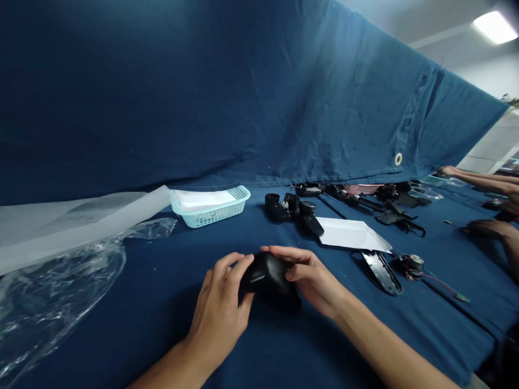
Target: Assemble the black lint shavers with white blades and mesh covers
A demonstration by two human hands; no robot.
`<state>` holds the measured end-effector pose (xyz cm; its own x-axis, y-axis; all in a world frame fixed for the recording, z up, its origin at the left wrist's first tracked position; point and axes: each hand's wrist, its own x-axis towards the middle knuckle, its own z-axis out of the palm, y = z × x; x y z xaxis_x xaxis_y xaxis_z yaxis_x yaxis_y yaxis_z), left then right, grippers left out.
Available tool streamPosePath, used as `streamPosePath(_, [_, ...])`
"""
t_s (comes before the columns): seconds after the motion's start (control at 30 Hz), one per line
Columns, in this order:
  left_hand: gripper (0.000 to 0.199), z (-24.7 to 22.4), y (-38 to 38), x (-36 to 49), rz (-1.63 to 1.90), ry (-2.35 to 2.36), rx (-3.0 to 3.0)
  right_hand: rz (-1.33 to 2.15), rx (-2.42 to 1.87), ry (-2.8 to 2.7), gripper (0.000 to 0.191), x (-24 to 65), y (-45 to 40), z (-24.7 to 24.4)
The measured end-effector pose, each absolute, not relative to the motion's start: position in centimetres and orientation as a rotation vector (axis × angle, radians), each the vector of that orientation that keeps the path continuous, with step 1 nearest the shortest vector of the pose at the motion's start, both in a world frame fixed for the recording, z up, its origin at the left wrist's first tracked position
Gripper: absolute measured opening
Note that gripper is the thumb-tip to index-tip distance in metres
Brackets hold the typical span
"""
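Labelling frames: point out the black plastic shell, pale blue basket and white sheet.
Black plastic shell (263, 273): head view, top face.
Pale blue basket (214, 216): head view, front wall.
White sheet (351, 233): head view, middle.

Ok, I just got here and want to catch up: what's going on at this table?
A person holds a black plastic casing in both hands, the left hand on one side and the right hand on the other. Ahead on the blue cloth lie black parts, white paper and a small wired motor, with a teal basket further left. At the far right, another person's hand reaches over the table.
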<state>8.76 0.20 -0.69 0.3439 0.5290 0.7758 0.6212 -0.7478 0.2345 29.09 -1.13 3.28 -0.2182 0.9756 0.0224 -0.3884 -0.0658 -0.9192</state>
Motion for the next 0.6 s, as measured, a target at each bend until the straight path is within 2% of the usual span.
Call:
streamPosePath(0.37, [0.077,-0.42,0.09,8.88,-1.223,-1.154,-2.791,1.464,-0.812,-1.074,0.053,28.90,-1.03,2.99])
streamPosePath(0.6, [0.070,-0.35,-0.21,8.57,-1.260,-1.047,-2.741,1.554,-0.801,-1.018,0.056,29.07,-0.98,3.38])
